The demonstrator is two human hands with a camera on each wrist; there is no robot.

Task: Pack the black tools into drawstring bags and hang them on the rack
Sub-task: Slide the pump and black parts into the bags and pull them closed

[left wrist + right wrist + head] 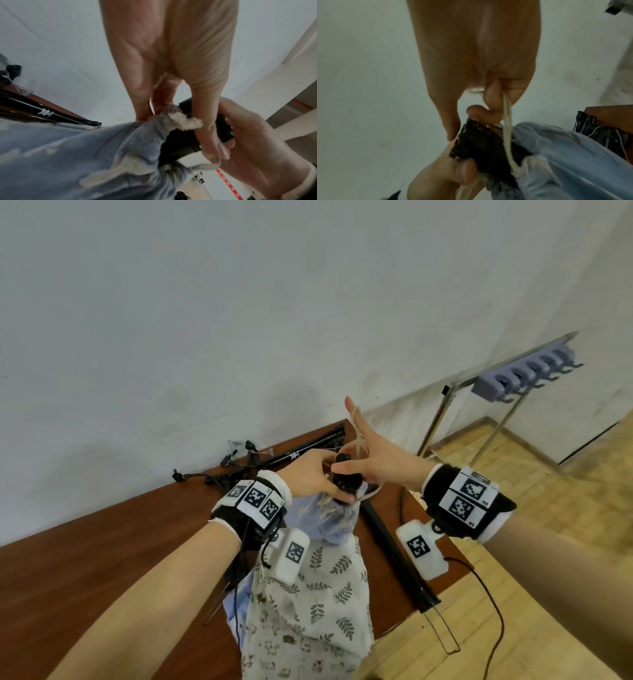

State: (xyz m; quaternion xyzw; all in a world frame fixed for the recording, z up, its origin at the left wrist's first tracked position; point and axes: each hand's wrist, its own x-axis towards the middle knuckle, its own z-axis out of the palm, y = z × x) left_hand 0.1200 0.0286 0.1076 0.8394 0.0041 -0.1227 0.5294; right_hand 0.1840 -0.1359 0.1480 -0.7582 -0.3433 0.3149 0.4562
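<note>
A light blue drawstring bag point(329, 518) point(85, 155) point(573, 155) is held above the table, and a black tool point(346, 477) point(181, 142) point(479, 146) sticks out of its gathered mouth. My left hand point(337, 481) point(176, 121) grips the bag's neck and the tool together. My right hand point(359, 440) is just right of it, index finger stretched up. The cream drawstring point(359, 446) point(506, 121) loops over that hand, and in the right wrist view one finger curls round it. The bag hides the rest of the tool.
A leaf-patterned bag point(308, 611) hangs or lies below the blue one. On the brown table point(120, 542) lie black poles point(308, 450), a long black rod point(394, 549) and tangled black pieces point(219, 474). The grey hook rack point(524, 374) stands on a metal frame at the right, over wooden floor.
</note>
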